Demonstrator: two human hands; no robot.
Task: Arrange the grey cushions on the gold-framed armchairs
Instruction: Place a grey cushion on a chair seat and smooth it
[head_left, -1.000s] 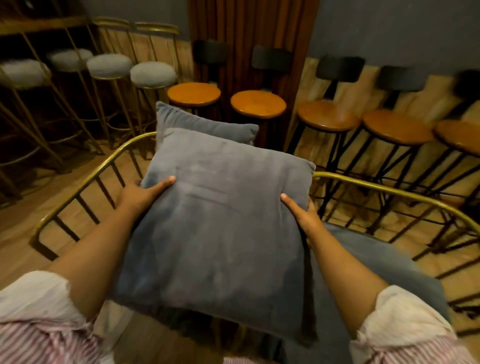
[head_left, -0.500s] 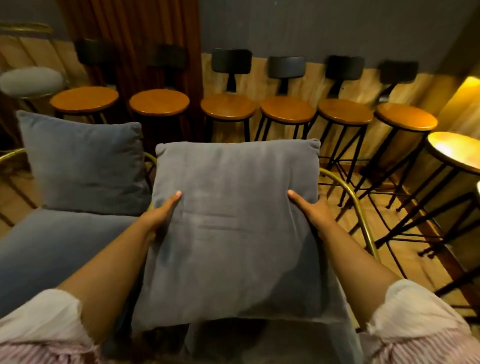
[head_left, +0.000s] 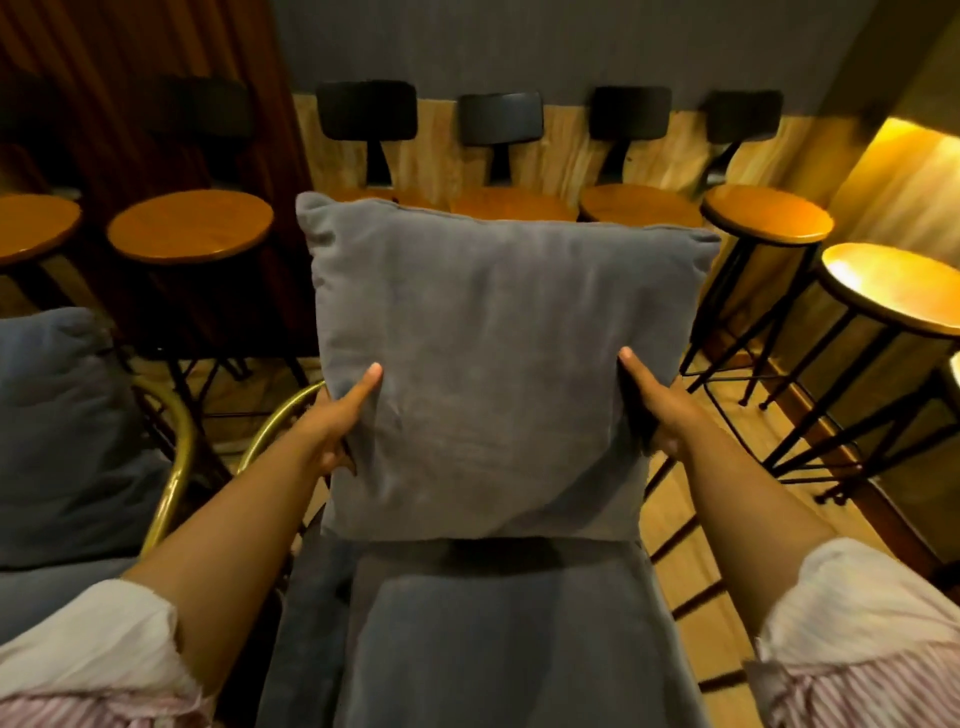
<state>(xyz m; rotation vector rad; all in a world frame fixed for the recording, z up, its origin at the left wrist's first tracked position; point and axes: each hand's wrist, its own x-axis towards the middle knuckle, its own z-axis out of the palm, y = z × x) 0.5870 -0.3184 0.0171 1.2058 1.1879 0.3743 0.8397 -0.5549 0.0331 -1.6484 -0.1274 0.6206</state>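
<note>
your left hand (head_left: 332, 423) and right hand (head_left: 657, 410) grip the side edges of the grey cushion (head_left: 498, 364), thumbs on its front. it stands upright at the far end of the near armchair's seat (head_left: 498, 634). another cushion (head_left: 57, 436) sits on the armchair to the left, with stools (head_left: 189, 226) lined along the far wall.

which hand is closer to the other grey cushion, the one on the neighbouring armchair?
Left. The left hand grips the held cushion's left edge, on the side facing the other cushion at frame left. The right hand has its grip on the opposite edge, farther away.
</note>
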